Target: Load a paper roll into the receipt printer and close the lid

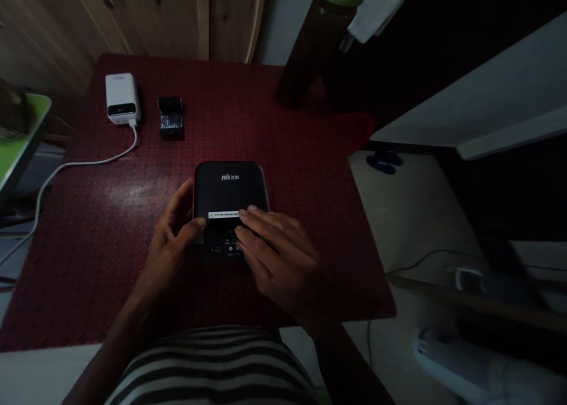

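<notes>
Left hand [170,242] curled at the 9 o'clock side of a black box-shaped device [228,186], thumb on the top face by the yellow-and-white warning label [224,215], fingers near the left edge; can't tell if it is really gripping. Right hand [277,260] flat, fingers slightly spread, lying across the device's near right corner at about 4 o'clock, fingertips at the label, no pinch seen. Device sits mid-tabletop, long axis roughly 12 to 6 though close to square, near end partly hidden by the hands, small controls [230,248] showing between them. Right hand covers more of it, so it's the nearer one; left only at the edge. Red patterned tabletop [283,121] carries, at about 11 o'clock from the device, a white power bank [120,98] with a white cable [91,162] running off the left edge, and a small black object [170,117] with a shiny patch [171,124] beside it. Striped shirt [212,363] at 6 o'clock.
</notes>
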`<state>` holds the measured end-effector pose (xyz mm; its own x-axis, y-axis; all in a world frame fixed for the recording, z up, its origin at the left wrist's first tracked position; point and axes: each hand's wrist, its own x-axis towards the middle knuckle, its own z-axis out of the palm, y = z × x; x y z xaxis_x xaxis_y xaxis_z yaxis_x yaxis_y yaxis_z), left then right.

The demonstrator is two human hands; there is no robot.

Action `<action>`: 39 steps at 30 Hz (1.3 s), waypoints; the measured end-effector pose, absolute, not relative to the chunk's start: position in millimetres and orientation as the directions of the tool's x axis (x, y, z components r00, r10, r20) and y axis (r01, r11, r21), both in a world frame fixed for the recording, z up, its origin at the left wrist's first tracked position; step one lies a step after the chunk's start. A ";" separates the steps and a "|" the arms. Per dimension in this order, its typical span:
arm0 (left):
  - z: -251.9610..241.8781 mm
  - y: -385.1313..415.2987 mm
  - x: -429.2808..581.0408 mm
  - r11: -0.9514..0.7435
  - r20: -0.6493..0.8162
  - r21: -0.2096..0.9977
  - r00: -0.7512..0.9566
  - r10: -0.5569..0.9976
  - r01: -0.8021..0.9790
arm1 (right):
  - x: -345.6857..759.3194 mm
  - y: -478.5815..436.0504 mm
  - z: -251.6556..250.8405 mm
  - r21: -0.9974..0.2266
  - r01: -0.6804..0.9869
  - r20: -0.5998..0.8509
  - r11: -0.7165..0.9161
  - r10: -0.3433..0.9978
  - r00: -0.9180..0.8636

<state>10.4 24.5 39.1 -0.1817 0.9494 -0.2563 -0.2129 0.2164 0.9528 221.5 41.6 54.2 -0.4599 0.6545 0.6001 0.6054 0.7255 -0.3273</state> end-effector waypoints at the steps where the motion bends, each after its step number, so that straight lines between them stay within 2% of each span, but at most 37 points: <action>1: 39.2 24.9 10.5 0.207 -0.249 0.952 -0.179 0.952 -0.224 | 221.5 40.9 56.0 -0.342 0.602 0.580 0.722 0.666 -0.469; 6: 38.3 26.5 10.4 0.186 -0.226 0.960 -0.192 0.955 -0.208 | 220.4 38.3 61.4 -0.397 0.602 0.515 0.692 0.711 -0.478; 11: 37.1 22.2 10.5 0.193 -0.224 0.965 -0.172 0.959 -0.180 | 229.3 33.8 59.9 -0.478 0.561 0.519 0.676 0.733 -0.440; 14: 35.2 14.6 6.5 0.191 -0.228 0.961 -0.180 0.957 -0.199 | 240.7 26.4 58.5 -0.558 0.592 0.488 0.582 0.807 -0.333; 17: 34.2 8.3 1.3 0.197 -0.231 0.962 -0.177 0.957 -0.191 | 246.1 17.4 52.7 -0.628 0.643 0.363 0.438 0.896 -0.256; 20: 35.7 7.6 -1.2 0.217 -0.243 0.964 -0.180 0.953 -0.152 | 241.9 11.2 43.1 -0.630 0.665 0.324 0.402 0.914 -0.245; 33: 36.9 16.7 -6.2 0.180 -0.202 0.976 -0.201 0.959 -0.125 | 225.2 12.3 32.7 -0.632 0.637 0.414 0.441 0.887 -0.204; 39: 39.3 16.9 -3.2 0.210 -0.238 0.967 -0.215 0.947 -0.147 | 224.9 9.0 27.4 -0.687 0.613 0.372 0.389 0.914 -0.163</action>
